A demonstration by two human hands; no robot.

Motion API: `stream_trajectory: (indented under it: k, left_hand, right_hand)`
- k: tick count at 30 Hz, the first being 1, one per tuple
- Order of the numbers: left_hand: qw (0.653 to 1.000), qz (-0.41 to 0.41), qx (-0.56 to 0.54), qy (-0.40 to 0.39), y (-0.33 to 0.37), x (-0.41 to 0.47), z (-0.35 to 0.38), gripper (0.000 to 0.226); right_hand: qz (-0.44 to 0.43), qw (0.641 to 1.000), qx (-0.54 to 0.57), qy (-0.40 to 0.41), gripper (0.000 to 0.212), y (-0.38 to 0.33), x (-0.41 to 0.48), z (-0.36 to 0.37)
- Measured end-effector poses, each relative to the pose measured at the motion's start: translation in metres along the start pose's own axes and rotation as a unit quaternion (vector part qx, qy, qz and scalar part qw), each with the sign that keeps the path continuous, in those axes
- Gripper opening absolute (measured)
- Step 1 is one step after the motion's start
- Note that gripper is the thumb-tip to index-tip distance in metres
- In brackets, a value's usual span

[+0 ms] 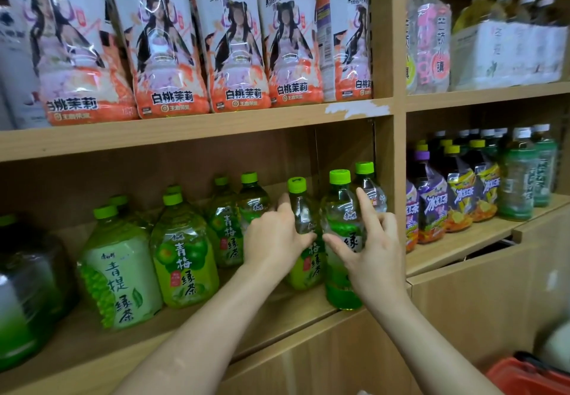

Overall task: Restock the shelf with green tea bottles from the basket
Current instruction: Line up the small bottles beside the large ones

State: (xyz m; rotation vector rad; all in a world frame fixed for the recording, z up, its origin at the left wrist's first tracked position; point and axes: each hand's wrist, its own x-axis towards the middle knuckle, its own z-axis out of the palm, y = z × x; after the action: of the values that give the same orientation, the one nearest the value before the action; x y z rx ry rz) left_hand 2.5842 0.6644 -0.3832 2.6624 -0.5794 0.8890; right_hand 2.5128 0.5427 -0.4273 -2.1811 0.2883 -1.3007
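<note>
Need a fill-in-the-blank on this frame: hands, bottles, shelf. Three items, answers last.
1. The left hand grips the left bottle, whose cap is ___.
2. The right hand holds the right bottle, which stands near the ___ edge of the shelf.
3. The peach tea bottles stand one level ___ the green tea.

Answers: green; front; above

A shelving unit (197,135) of light brown wood fills the view. Its upper board has a white chipped patch (354,108) on the front edge. A thick upright post (398,86) divides it into a left and a right bay. Below the shelves are plain wooden panels (481,296) of the same colour. The light makes white glare on the shiny packs (160,40) on the upper board.
</note>
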Motion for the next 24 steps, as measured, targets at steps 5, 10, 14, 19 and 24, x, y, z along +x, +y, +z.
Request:
stream_trajectory:
  k: [5,10,14,19,24]
  left_hand:
    - [1.0,0.011,-0.002,0.002,-0.024,-0.032,-0.032,0.092]
    - [0.997,-0.022,-0.077,-0.022,-0.053,-0.055,-0.056,0.096]
    - [0.986,-0.046,-0.161,-0.029,-0.068,-0.064,-0.048,0.091]
    - [0.959,-0.105,-0.263,-0.033,-0.081,-0.083,-0.029,0.091]
    - [0.916,-0.152,-0.37,-0.005,-0.111,-0.099,-0.044,0.093]
  right_hand:
    - [0.02,0.999,-0.018,-0.039,0.087,-0.007,0.002,-0.005]
    - [-0.07,0.996,-0.01,0.046,0.071,-0.031,-0.016,-0.014]
    - [0.01,0.967,0.144,-0.209,0.08,-0.061,-0.042,0.007]
    - [0.085,0.938,0.235,-0.24,0.075,-0.064,-0.05,0.027]
    - [0.07,0.938,0.258,-0.223,0.069,-0.09,-0.063,0.041]
